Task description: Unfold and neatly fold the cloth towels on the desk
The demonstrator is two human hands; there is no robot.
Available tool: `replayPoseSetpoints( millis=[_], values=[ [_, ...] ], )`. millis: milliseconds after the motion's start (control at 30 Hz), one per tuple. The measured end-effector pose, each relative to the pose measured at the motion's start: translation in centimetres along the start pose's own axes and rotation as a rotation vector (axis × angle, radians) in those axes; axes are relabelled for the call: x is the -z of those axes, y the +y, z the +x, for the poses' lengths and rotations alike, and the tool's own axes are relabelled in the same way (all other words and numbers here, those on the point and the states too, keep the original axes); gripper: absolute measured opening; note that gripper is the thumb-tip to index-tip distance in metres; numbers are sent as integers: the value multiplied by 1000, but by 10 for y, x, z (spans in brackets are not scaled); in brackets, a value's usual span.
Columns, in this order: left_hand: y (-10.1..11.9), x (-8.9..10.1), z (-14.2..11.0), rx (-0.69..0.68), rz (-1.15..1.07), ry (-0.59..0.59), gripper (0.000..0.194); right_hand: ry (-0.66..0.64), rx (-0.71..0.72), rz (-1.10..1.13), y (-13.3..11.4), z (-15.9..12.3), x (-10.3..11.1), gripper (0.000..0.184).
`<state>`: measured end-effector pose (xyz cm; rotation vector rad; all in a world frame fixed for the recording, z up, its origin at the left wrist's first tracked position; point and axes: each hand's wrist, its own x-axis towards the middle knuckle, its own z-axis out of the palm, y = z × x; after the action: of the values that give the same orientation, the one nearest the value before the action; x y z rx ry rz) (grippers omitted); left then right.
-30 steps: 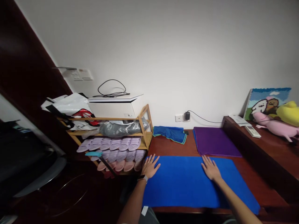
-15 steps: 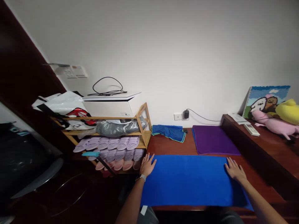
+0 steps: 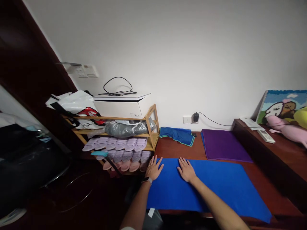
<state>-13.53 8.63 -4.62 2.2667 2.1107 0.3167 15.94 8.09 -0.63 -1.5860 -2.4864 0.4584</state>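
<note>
A bright blue cloth point(image 3: 225, 185) lies spread flat on the reddish-brown wooden desk point(image 3: 182, 150), its near edge reaching the desk's front edge. My left hand point(image 3: 154, 170) rests flat on the cloth's far left corner, fingers spread; a watch is on the wrist. Palm down, my right hand point(image 3: 187, 171) lies on the cloth near its far edge, a short way right of the left one. Neither hand grips anything. Behind the cloth, a folded purple cloth point(image 3: 225, 145) lies at the right, with some blue showing under its left edge.
A crumpled blue cloth with green trim point(image 3: 177, 135) lies by the wall. Left of the desk stands a wooden rack point(image 3: 153, 140) with slippers, a white box point(image 3: 117, 108) and a bag. On the raised right side are a remote point(image 3: 266, 136) and a pink plush toy point(image 3: 287, 127).
My right hand first slid right across the blue cloth, then came back left, close to my left hand. The left hand stayed at the corner. The view shifted slightly.
</note>
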Motion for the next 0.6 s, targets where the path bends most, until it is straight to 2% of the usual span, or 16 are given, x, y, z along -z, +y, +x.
replayPoseSetpoints(
  millis=[33, 100, 167, 300, 400, 500, 600],
  values=[
    [-1, -1, 0, -2, -1, 2, 61, -12, -18, 0, 5, -3, -1, 73],
    [-2, -2, 1, -14, -1, 12, 61, -2, -77, -19, 38, -16, 1, 72],
    [-3, -3, 2, -28, 1, 25, 61, 28, -178, -58, 92, -41, 8, 72],
    [-4, -4, 3, -40, 4, 29, 63, 57, -480, -146, 221, -105, 27, 74],
    [-5, -5, 4, -47, 10, 26, 63, 64, -670, -168, 294, -145, 36, 78],
    [-7, -5, 5, -45, 20, 18, 63, 79, -697, -166, 329, -161, 37, 79],
    [-8, -3, 8, -47, 31, -5, 64, 90, -702, -173, 335, -159, 33, 79]
  ],
)
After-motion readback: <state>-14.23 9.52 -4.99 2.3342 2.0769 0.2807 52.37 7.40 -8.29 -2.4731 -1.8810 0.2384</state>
